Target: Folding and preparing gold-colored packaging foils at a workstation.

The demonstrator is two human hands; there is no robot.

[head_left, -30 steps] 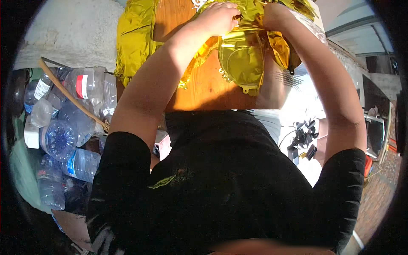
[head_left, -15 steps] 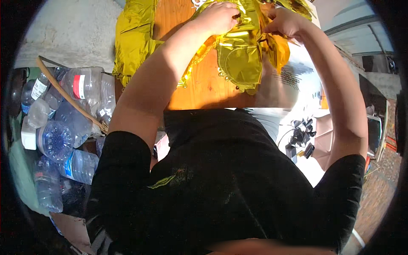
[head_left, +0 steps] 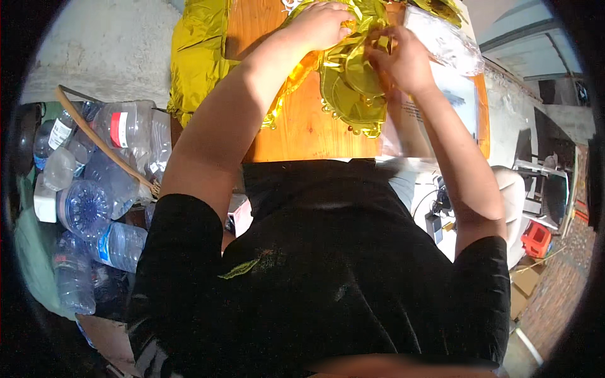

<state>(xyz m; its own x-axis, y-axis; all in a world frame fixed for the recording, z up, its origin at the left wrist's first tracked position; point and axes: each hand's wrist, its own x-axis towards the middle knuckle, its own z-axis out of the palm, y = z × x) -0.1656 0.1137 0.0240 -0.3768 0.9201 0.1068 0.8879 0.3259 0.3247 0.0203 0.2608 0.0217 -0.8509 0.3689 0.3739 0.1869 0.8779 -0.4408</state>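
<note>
A shiny gold foil piece (head_left: 353,94), flat and creased with a knobbly beaded edge, lies on the wooden table (head_left: 290,142). It looks like a deflated foil balloon. My left hand (head_left: 322,26) has its fingers curled over the upper part of the foil, thumb tucked against it. At the foil's right side, my right hand (head_left: 403,62) is closed, thumb and fingers pinching a fold. The exact contact under the fingertips is partly hidden.
More gold foil (head_left: 198,57) hangs over the table's left edge. A clear plastic packet (head_left: 444,41) lies beyond my right hand, near a printed sheet (head_left: 454,101). Plastic bottles (head_left: 85,208) and a curved wooden handle (head_left: 104,145) are at the left. A red crate (head_left: 535,239) stands low at the right.
My right hand has moved left and slightly down, folding the foil's right part inward over the middle. The clear packet and the table's right edge now show. The left hand stays nearly still.
</note>
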